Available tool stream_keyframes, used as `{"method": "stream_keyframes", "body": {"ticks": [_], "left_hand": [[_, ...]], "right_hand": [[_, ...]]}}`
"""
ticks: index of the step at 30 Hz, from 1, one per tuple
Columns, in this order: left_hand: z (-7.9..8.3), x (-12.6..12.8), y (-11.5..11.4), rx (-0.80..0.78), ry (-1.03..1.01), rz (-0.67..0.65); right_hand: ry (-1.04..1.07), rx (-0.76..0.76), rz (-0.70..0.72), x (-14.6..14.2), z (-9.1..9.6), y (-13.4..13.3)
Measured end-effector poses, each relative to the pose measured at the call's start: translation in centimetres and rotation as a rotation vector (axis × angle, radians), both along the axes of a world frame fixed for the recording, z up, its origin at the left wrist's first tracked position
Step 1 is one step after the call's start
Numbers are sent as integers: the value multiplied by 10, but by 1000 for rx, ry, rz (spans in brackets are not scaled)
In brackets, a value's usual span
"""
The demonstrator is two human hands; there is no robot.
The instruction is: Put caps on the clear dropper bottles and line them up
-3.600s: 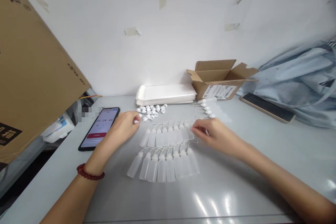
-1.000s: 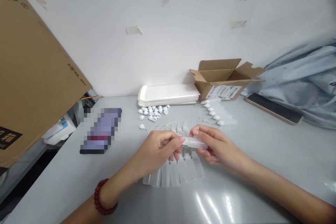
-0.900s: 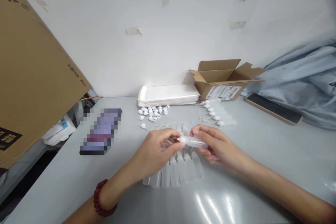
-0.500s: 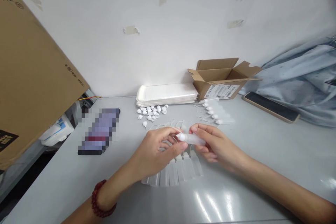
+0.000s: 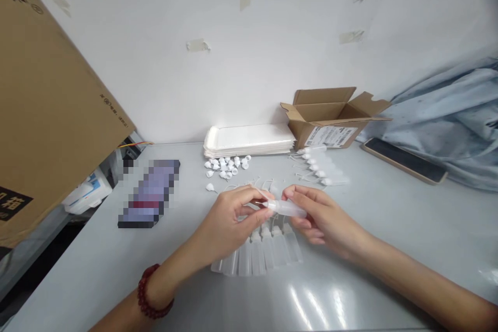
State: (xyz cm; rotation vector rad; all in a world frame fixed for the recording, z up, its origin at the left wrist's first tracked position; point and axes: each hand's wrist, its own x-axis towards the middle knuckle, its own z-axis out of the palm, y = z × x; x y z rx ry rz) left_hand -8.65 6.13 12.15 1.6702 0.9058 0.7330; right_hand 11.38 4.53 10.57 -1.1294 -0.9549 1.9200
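My right hand [image 5: 321,215] grips a small translucent squeeze bottle [image 5: 290,208] by its base, holding it almost level with the tip to the left. A thin needle tip shows at the bottle's left end. My left hand [image 5: 233,218] is closed round the bottle's neck, thumb and forefinger on either side. A thin pale strap runs from the neck toward the left fingers. Beneath the hands lies a fanned row of similar bottles [image 5: 257,259], partly covered by my left hand. White needle caps [image 5: 223,166] sit in a loose pile behind, with one cap [image 5: 210,187] apart from it.
Another group of capped bottles [image 5: 321,166] lies before an open cardboard box [image 5: 334,132]. A stack of white trays [image 5: 249,140] stands against the wall. Phones lie left [image 5: 150,194] and right [image 5: 404,161]. A large carton [image 5: 50,93] leans in at left; blue-grey cloth [image 5: 447,119] at right.
The bottle's needle tip is now visible where white covered that end before. My left fingers have shifted slightly at the neck. The lone cap has turned on the table.
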Motion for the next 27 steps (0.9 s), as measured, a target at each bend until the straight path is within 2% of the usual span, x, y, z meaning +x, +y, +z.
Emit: {"method": "stream_keyframes", "body": {"ticks": [5,7,11,13,15,17,21,23,27], "left_hand": [[0,0,-2,-45,126,-18],[-1,1,-2,24,168,-22],[-4,2,-3,273,232,10],[-5,2,-3,320,231,4],[-5,2,-3,277,192,-6],[-4,1,-3,184,134,5],[0,0,0,-25,55,82],[2,-1,2,-106,56,98],[4,-1,3,-180,124,64]], "right_hand": [[-10,11,22,0,-1,-1],[-7,1,21,0,-2,-1],[2,-18,3,1,-3,-2],[-1,-21,3,1,-4,-1],[-8,1,13,0,-5,-1],[-52,98,11,-1,-5,-1],[-318,462,-26,0,-4,-3],[-442,592,-36,0,-4,-4],[-545,693,-58,1,-5,-7]]}}
